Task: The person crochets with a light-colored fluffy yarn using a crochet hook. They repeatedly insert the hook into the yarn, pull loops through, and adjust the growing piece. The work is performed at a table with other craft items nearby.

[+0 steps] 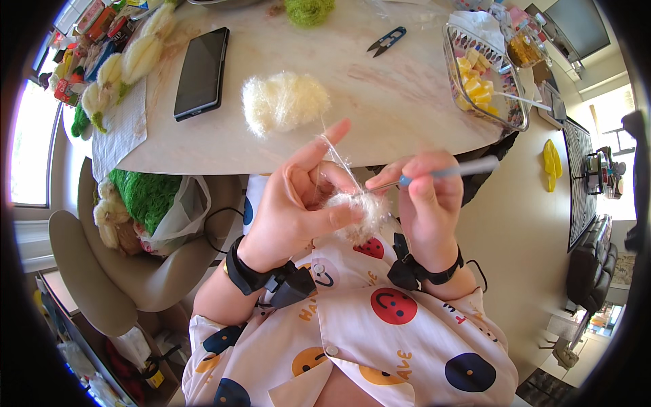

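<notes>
My left hand (292, 203) pinches a small fuzzy cream crochet piece (368, 216) between thumb and fingers. Its raised index finger carries a strand of yarn that runs from the cream yarn ball (285, 103) on the table down to the piece. In my right hand (430, 203) is a crochet hook (442, 172) with a blue and pale handle, blurred at its far end; the hook's metal shaft reaches the top of the piece. Whether yarn is looped on the tip cannot be told. Thread snips (387, 41) lie farther back on the marble-patterned table (356, 96).
A black phone (202, 74) lies left of the yarn ball, near a string of cream fuzzy pieces (145, 56). Green yarn (309, 11) sits at the back. A glass container of cut fruit (478, 86) stands at the right edge. A chair (152, 285) holds a bag with green yarn.
</notes>
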Available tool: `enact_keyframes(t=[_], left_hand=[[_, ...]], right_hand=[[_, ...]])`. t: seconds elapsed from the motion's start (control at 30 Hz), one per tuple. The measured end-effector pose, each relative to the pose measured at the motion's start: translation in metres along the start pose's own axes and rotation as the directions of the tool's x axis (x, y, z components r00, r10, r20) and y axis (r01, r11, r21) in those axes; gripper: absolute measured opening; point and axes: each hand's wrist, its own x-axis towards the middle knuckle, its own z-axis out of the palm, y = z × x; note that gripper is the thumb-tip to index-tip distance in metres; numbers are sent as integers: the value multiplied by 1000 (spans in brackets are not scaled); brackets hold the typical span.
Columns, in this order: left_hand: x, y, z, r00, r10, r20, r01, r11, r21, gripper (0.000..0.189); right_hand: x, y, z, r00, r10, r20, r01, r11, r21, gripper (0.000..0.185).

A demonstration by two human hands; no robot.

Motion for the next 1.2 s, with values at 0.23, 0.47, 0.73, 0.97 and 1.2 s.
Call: enact_keyframes(t=[0.23, 0.47, 0.73, 0.97, 1.2], left_hand=[[-1, -9, 4, 999, -30, -11, 30, 997, -68, 79], [1, 3, -1, 971, -213, 106, 234, 936, -263, 79], [0, -9, 8, 998, -59, 8, 60, 994, -90, 69], [2, 5, -2, 962, -238, 136, 267, 927, -263, 77], [1, -15, 7, 999, -17, -35, 16, 999, -39, 75]], right_hand=[[3, -4, -5, 687, -503, 524, 707, 295, -643, 25], [-1, 2, -12, 991, -67, -117, 85, 984, 156, 15], [7, -12, -7, 688, -482, 542, 699, 241, -673, 17], [4, -1, -6, 983, -100, -152, 125, 979, 164, 12], [9, -11, -3, 738, -474, 481, 643, 275, -715, 9]])
